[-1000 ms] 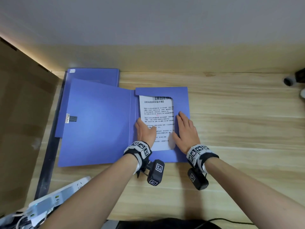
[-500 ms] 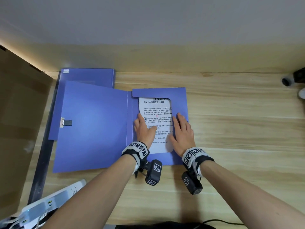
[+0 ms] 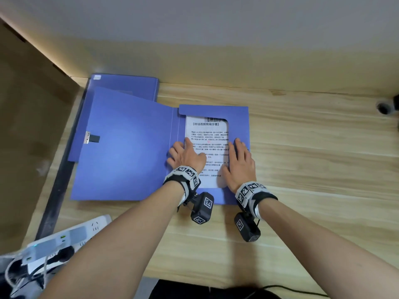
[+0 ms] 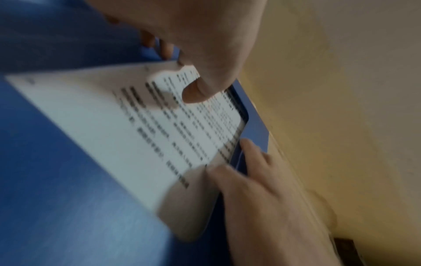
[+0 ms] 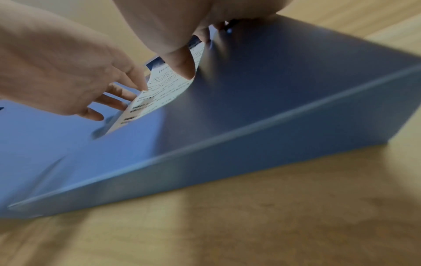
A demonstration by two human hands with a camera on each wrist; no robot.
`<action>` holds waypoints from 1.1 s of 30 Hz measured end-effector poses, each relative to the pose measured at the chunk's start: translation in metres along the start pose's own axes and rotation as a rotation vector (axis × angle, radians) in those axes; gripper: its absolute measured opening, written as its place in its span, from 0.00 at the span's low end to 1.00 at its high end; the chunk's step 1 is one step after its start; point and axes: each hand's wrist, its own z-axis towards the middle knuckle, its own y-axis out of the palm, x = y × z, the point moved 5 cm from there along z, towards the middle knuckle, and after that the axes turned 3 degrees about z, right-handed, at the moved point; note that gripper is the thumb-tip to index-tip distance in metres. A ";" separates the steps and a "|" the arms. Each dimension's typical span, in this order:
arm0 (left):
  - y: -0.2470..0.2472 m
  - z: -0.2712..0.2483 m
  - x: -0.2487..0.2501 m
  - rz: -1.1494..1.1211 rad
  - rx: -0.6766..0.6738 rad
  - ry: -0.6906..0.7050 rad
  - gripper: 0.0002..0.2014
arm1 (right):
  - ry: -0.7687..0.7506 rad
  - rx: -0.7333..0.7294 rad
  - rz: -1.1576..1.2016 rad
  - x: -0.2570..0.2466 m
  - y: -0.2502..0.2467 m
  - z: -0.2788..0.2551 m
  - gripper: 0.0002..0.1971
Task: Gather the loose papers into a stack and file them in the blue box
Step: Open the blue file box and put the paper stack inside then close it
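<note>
The blue box (image 3: 237, 117) lies open on the wooden desk, its lid (image 3: 129, 147) folded out flat to the left. A stack of printed papers (image 3: 207, 134) sits inside it, showing through the cut-out of the blue flap. My left hand (image 3: 185, 155) rests flat on the papers' left edge, fingers spread over the box's spine. My right hand (image 3: 241, 162) lies flat on the flap, with its thumb on the papers' right side. In the left wrist view my thumb (image 4: 200, 90) presses the papers (image 4: 127, 122). The right wrist view shows the box's side wall (image 5: 273, 126) and the papers (image 5: 164, 88).
A second blue folder (image 3: 125, 87) lies partly under the open lid at the back left. A white power strip (image 3: 71, 234) with cables sits at the front left beside a brown panel (image 3: 26, 126). A small dark object (image 3: 385, 107) stands at the far right.
My left hand has slid a little to the left, its fingers now reaching over the spine. The right hand has edged slightly forward on the flap. The papers stay in the box.
</note>
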 end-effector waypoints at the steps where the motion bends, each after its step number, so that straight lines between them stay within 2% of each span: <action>1: -0.006 0.002 -0.001 -0.008 -0.045 0.005 0.35 | -0.001 -0.003 -0.009 -0.001 -0.002 0.000 0.36; 3: -0.021 0.002 -0.006 -0.051 -0.113 0.014 0.32 | -0.006 -0.014 -0.019 -0.004 -0.007 0.001 0.36; 4: -0.031 0.001 -0.010 -0.073 -0.104 0.025 0.31 | -0.011 -0.020 -0.018 -0.005 -0.010 0.001 0.35; 8: -0.075 -0.014 -0.042 -0.168 0.076 0.067 0.27 | -0.054 -0.014 -0.018 -0.010 -0.024 -0.003 0.32; 11: -0.102 -0.019 -0.084 -0.181 0.121 0.037 0.27 | -0.059 -0.032 -0.034 -0.013 -0.028 -0.016 0.31; 16: -0.147 -0.014 -0.153 -0.010 0.242 -0.026 0.32 | -0.005 -0.103 -0.026 -0.020 -0.020 -0.040 0.32; 18: -0.156 -0.012 -0.179 0.033 0.222 -0.110 0.41 | 0.033 -0.137 -0.029 -0.021 -0.012 -0.051 0.32; 21: -0.157 -0.014 -0.204 -0.080 0.070 -0.213 0.47 | 0.078 -0.165 -0.051 -0.022 -0.003 -0.062 0.33; 23: -0.158 -0.014 -0.209 -0.161 0.035 -0.197 0.41 | 0.103 -0.187 -0.052 -0.024 0.002 -0.065 0.33; 27: -0.172 -0.014 -0.215 -0.254 0.119 -0.112 0.20 | 0.158 -0.226 -0.032 -0.028 0.002 -0.063 0.33; 33: -0.196 -0.026 -0.191 -0.448 0.051 0.122 0.10 | 0.167 -0.241 0.020 -0.029 -0.001 -0.060 0.32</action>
